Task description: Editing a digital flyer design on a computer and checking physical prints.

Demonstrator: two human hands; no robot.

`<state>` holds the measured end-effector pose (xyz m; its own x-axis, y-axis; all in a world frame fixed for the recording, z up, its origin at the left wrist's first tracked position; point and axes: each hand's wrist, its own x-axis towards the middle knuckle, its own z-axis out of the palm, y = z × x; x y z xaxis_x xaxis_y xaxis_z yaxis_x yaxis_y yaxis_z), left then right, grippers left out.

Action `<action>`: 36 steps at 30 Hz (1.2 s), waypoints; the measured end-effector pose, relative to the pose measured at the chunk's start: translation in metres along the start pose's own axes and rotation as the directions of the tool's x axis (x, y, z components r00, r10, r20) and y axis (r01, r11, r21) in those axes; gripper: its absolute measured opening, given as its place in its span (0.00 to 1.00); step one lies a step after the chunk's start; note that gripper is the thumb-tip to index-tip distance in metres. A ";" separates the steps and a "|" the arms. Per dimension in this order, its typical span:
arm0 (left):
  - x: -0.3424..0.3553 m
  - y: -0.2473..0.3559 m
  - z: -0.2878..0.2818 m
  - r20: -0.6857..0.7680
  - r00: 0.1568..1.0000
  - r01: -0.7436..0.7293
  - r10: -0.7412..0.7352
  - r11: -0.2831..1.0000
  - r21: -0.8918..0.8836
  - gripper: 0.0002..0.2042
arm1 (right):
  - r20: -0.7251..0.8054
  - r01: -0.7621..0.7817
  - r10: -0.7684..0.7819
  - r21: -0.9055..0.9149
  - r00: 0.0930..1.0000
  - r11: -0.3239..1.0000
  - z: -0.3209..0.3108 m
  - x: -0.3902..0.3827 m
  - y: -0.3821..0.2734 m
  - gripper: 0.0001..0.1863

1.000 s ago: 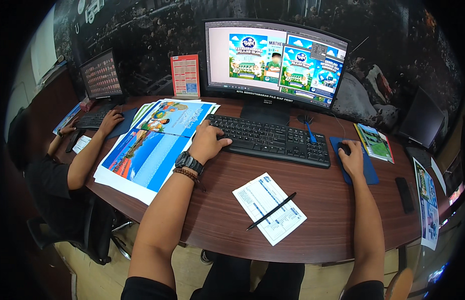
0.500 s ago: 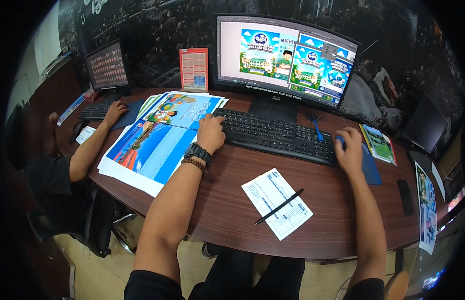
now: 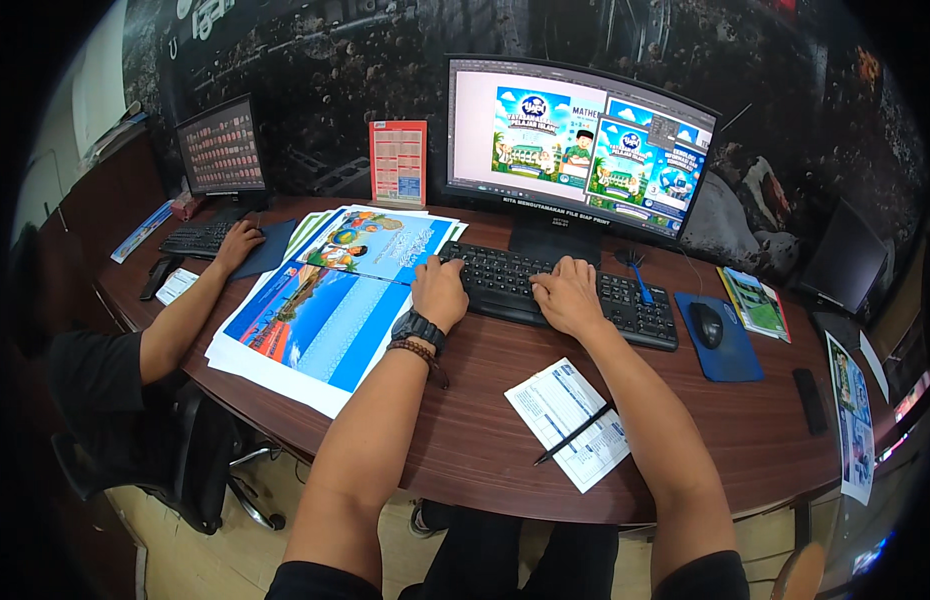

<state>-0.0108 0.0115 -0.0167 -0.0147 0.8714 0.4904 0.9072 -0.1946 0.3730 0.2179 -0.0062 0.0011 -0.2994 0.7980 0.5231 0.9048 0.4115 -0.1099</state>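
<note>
Both of my hands rest on a black keyboard (image 3: 505, 285) in front of the large monitor. My left hand (image 3: 440, 290), with a black watch and a beaded bracelet at the wrist, lies over the keyboard's left end. Its fingers bend onto the keys and hold nothing. Right of the middle of the keys is my right hand (image 3: 570, 297), open and free of any object, with a finger or thumb reaching toward the keys. A black mouse (image 3: 705, 325) sits untouched on a blue mouse pad (image 3: 727, 362). The monitor (image 3: 475, 150) displays colourful cover designs.
Large printed sheets (image 3: 315, 300) lie left of the keyboard. A printed form (image 3: 550, 400) with a black pen (image 3: 575, 435) across it is partly behind my right forearm. A desk calendar (image 3: 398, 160) stands behind. At left, a co-worker's hand (image 3: 242, 243) is beside another keyboard (image 3: 195, 238).
My right hand has let go of the mouse and moved left onto the keyboard. My left hand stays at the keyboard's left end. The whole view has shifted slightly.
</note>
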 end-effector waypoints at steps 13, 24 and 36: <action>-0.005 0.017 -0.003 -0.025 0.996 -0.083 0.082 0.996 -0.037 0.10 | -0.065 -0.029 0.039 0.152 0.997 0.988 -0.016 -0.008 0.015 0.14; -0.012 0.037 -0.015 -0.017 0.994 -0.104 0.105 0.994 0.017 0.13 | -0.314 -0.316 0.279 -0.072 0.908 0.946 -0.078 -0.086 0.169 0.11; -0.005 0.011 -0.001 0.020 0.980 -0.198 0.198 0.980 -0.023 0.23 | -0.235 -0.446 0.439 0.025 0.868 0.895 -0.084 -0.135 0.206 0.23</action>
<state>-0.0013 0.0048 -0.0138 0.1740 0.8243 0.5387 0.8823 -0.3735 0.2866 0.4695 -0.0661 -0.0214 0.2082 0.7695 0.6038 0.9354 0.0237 -0.3527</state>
